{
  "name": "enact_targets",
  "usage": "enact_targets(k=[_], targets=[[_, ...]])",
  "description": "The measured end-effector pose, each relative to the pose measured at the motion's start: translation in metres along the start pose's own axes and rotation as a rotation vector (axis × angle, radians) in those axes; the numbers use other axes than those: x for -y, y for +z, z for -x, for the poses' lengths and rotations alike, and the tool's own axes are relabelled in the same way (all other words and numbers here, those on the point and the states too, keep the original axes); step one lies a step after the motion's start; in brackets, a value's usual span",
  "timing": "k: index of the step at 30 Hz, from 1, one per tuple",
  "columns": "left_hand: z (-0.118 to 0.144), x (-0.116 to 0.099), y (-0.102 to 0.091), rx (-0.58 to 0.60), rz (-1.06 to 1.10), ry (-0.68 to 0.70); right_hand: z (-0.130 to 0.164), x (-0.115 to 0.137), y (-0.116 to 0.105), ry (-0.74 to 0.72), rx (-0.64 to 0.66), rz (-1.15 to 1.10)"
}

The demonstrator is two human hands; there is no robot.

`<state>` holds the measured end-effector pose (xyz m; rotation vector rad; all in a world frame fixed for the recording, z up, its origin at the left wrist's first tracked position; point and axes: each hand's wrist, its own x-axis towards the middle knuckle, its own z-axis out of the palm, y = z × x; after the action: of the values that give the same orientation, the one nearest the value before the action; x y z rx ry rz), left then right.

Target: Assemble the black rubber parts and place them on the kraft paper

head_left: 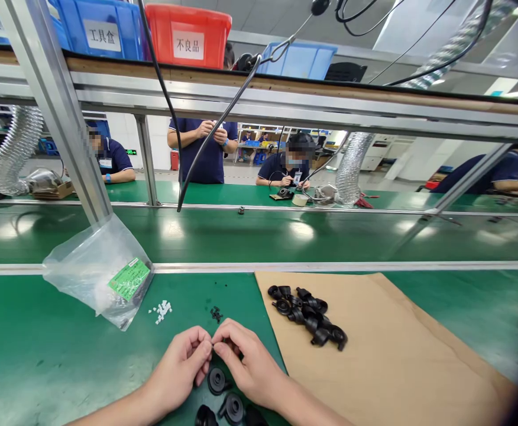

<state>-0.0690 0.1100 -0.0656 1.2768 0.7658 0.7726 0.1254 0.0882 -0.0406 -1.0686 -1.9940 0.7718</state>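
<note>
My left hand and my right hand meet fingertip to fingertip over the green work surface. Both are closed in a pinch around something small and dark, mostly hidden by the fingers. Just below them lie several round black plastic parts with a ring-shaped top. A little pile of tiny black pieces sits beyond my fingertips. To its left are scattered small white pieces.
Brown cardboard on the right bears a cluster of black parts. A clear plastic bag with a green label stands at left. A metal frame post rises behind it. A black cable hangs down. Co-workers sit and stand across the bench.
</note>
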Motion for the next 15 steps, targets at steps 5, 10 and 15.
enact_targets(k=[5,10,15], targets=[[-0.001,0.0025,-0.001,-0.003,0.009,0.002,-0.001,0.0011,0.0003,-0.023,-0.011,0.023],[-0.0023,0.0051,-0.0024,-0.008,0.025,0.009,0.0016,0.0042,0.0012,-0.066,-0.049,0.125],[-0.0047,0.0029,-0.003,-0.046,0.091,-0.023,0.0014,0.0056,0.0008,-0.203,-0.024,0.221]])
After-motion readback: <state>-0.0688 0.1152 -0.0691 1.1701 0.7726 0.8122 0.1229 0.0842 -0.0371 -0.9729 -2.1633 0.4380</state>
